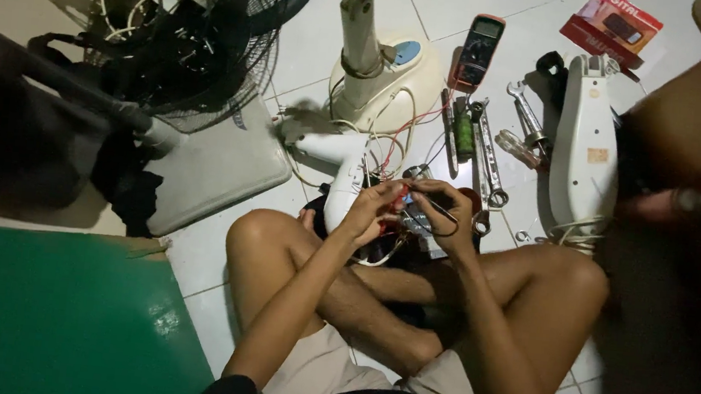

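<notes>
- Pale floor tiles (437, 8) carried everything; the person sat cross-legged on them, in dim light.
- Left hand (372, 212) had its fingers pinched on a small red part with wires, held just above the lap, beside the white fan housing (342, 179).
- Right hand (445, 210) had its fingers pressed together around a thin probe or tool, its tip touching that same part; I could not tell exactly which tool it was.
- Risk, as I judged it: the loose wires (390, 141) ran from the fan base (380, 71) straight to the hands, so a tug could have snapped a joint or pulled the part free.
- Another risk: the thin tip could have slipped off so small a part and pricked the left fingers.
- Tools lay close to the knees; a shifted leg could have scattered them.
- Count: one multimeter (478, 51), one red box (611, 25), about two or three spanners (492, 155), one green-handled tool (463, 135), one long white casing (584, 151), one dark fan grille (202, 46), one green board (48, 313).
</notes>
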